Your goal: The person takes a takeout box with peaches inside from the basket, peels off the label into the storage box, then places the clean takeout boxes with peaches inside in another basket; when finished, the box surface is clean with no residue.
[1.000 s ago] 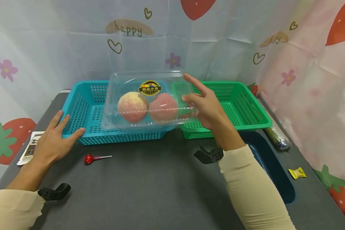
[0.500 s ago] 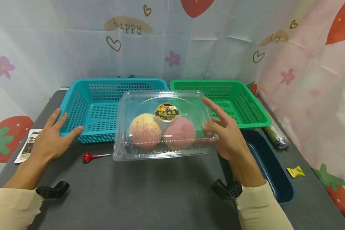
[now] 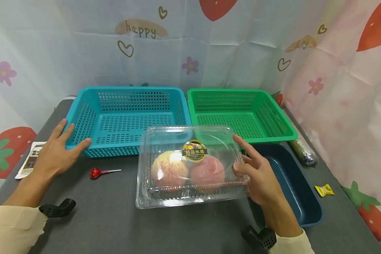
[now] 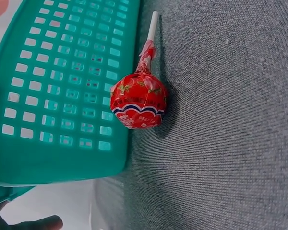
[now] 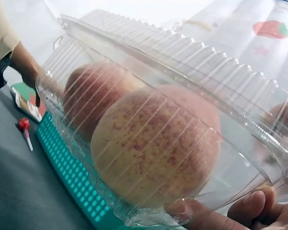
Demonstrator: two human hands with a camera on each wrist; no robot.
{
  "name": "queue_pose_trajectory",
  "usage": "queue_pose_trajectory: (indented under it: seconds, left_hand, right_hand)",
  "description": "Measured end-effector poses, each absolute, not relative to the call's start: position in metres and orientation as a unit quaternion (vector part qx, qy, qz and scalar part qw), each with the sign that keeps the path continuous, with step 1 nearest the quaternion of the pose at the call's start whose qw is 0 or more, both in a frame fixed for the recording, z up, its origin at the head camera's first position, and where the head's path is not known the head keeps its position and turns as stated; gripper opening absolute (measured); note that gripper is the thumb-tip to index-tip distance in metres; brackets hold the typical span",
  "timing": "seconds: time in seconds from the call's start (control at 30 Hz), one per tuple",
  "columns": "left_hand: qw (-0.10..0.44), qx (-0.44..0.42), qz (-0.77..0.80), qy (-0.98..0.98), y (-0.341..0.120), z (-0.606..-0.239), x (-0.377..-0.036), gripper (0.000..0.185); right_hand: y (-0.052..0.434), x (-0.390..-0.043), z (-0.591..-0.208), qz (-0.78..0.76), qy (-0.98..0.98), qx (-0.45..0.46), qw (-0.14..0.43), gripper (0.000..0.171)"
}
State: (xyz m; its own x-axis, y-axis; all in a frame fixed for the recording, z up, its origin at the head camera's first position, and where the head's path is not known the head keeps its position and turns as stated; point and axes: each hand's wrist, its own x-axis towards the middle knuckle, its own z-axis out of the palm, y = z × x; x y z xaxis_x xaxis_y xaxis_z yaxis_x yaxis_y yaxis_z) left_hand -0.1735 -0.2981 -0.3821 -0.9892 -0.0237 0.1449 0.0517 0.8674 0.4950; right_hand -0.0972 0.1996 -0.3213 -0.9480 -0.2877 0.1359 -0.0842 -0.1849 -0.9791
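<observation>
Near the middle of the dark table (image 3: 114, 218), the right hand (image 3: 260, 176) grips the clear plastic box of two peaches (image 3: 190, 165), now nearer than before. Flat and open, the left hand (image 3: 55, 153) still touches the blue plastic basket (image 3: 127, 120).

**What sits around me on the desk**

On my dark grey desk (image 3: 114, 225) a green basket (image 3: 274, 118) stands at the back, with a dark blue tray (image 3: 300, 197) just in front of it. A red lollipop (image 3: 96, 173) lies to my left, a printed card (image 3: 28, 163) at the far left edge. A yellow candy (image 3: 325, 190) and a foil-wrapped roll (image 3: 303, 151) lie to my right.
</observation>
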Motion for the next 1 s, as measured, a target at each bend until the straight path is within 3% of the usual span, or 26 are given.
queue_pose_trajectory:
  seconds: [0.5,1.0]
  left_hand:
    - [0.067,-0.004,-0.262,-0.963,-0.3,-0.382,-0.174,0.083]
    - [0.073,-0.005,-0.27,-0.96,-0.299,-0.382,-0.173,0.083]
  right_hand:
    - [0.208,-0.077,-0.362,-0.756,0.634,-0.143,0.072,0.069]
    - [0.207,-0.082,-0.393,-0.758,0.636,-0.102,0.102,0.07]
